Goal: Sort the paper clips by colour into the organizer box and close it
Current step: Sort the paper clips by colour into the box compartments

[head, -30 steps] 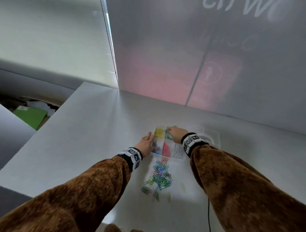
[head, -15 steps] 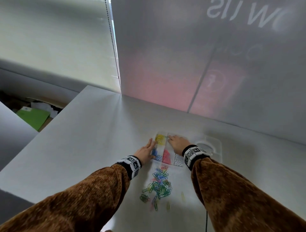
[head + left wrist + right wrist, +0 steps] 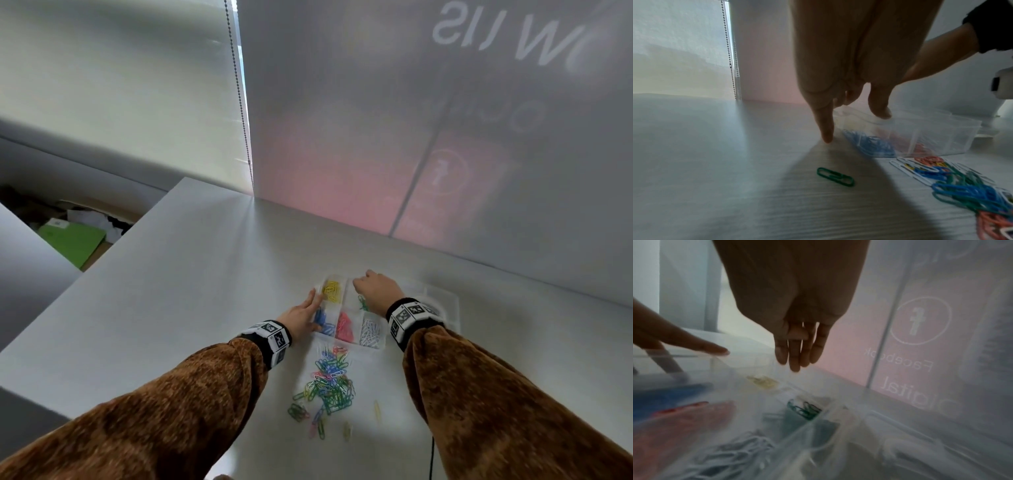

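Observation:
A clear organizer box (image 3: 352, 298) lies open on the white table, its lid (image 3: 443, 308) folded out to the right. Its compartments hold yellow clips (image 3: 331, 290), blue clips (image 3: 322, 322), red clips (image 3: 344, 327), white clips (image 3: 370, 333) and green clips (image 3: 361, 303). My left hand (image 3: 308, 310) rests with straight fingers (image 3: 826, 129) against the box's left side, one fingertip on its rim. My right hand (image 3: 363, 280) hovers over the far middle compartment, fingers (image 3: 795, 356) straight, pointing down and holding nothing. A mixed pile of loose clips (image 3: 330, 380) lies in front of the box.
One green clip (image 3: 835, 177) lies apart from the pile, near my left hand. A few yellow clips (image 3: 376, 409) are scattered to the pile's right. A frosted wall panel (image 3: 411, 137) rises just behind the box. The table's left edge (image 3: 102, 267) drops to a lower area.
My right hand has drifted slightly toward the box's far rim, uncovering the green clips. The left hand has stayed against the box's left side. The head camera has tilted a little.

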A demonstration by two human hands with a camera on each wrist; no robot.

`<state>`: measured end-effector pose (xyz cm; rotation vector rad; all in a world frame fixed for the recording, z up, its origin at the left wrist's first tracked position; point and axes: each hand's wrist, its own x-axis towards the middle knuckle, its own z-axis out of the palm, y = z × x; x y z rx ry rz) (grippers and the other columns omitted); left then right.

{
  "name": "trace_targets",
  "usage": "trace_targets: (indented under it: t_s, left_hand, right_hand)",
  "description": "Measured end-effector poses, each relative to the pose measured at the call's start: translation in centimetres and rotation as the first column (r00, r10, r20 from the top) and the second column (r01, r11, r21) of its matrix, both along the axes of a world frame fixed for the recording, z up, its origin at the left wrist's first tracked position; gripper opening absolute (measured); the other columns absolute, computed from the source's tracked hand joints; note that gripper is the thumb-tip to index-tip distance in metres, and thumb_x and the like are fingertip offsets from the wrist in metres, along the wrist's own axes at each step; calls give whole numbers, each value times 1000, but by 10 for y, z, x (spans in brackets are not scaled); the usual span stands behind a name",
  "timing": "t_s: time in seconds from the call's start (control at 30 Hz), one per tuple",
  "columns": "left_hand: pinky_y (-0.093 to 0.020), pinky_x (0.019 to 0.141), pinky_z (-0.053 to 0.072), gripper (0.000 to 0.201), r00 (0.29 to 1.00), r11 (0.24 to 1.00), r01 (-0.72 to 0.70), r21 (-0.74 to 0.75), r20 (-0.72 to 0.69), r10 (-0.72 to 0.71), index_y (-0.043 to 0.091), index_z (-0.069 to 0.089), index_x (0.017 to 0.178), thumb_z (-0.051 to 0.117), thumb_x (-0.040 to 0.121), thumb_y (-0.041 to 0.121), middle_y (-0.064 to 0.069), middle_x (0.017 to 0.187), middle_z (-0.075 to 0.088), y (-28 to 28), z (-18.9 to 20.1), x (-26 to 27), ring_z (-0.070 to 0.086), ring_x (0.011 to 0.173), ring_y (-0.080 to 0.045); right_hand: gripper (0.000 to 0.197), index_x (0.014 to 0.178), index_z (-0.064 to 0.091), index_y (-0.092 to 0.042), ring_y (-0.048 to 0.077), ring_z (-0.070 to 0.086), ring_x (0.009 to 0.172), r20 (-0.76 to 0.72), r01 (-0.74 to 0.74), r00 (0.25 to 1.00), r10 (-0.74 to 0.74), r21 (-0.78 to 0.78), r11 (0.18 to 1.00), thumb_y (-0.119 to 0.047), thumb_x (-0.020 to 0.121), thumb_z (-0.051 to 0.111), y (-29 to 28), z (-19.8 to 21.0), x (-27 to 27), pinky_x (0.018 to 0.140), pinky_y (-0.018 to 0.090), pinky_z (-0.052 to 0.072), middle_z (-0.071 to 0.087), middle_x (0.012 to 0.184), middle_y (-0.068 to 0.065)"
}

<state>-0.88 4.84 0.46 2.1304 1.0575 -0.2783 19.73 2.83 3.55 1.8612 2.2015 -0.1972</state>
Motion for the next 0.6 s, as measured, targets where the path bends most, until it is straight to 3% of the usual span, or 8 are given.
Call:
trace_targets:
  t_s: [0.07,0.13,0.2,0.27,0.47,0.6]
  left_hand:
    - [-31,109,24,80,1000,1000,8,-16,3,-8,17,-8,149,51,95,20,-8,157,-13,2,0,-1,34,135,-32]
    - [-32,111,24,83,1000,1000,24,-19,2,-24,16,-7,149,54,93,20,-9,157,-13,3,2,-2,32,136,-33]
    - [-32,111,26,83,999,999,40,-11,-1,-40,15,-5,149,55,92,15,-9,157,-11,5,3,-3,33,135,-34]
    - [-31,110,26,83,999,999,46,4,9,-46,14,-5,149,55,92,11,-9,157,-10,6,3,-4,35,135,-32]
    - [-27,108,26,84,999,999,49,19,10,-49,13,-5,149,55,90,7,-10,157,-8,7,3,-4,37,134,-31]
    - [-28,111,19,81,999,999,35,39,7,-36,10,-4,149,53,92,7,-9,157,-6,5,6,-9,28,139,-28]
  right_hand:
    - [44,131,42,-5,27,43,122,-91,-27,995,34,79,996,3,87,41,-2,-2,-11,96,34,38,48,134,14]
    - [55,145,23,-6,25,24,140,-81,-68,994,71,33,997,1,92,35,-12,-10,-21,112,36,25,24,153,13]
    - [60,148,3,-7,24,3,146,-37,-69,997,66,-85,994,-2,95,30,-24,-24,-24,117,38,11,0,157,12]
    - [63,147,-8,-9,23,-8,145,-54,-25,998,18,-146,989,-3,96,28,-31,-33,-22,118,38,3,-13,156,10]
    - [73,147,-13,-13,24,-12,145,-65,0,998,-12,-186,983,5,92,31,-31,-39,-19,118,36,0,-20,155,6]
    - [77,147,-13,-14,25,-11,145,-48,0,999,-11,-222,975,8,89,33,-30,-33,-20,119,39,3,-20,155,6]
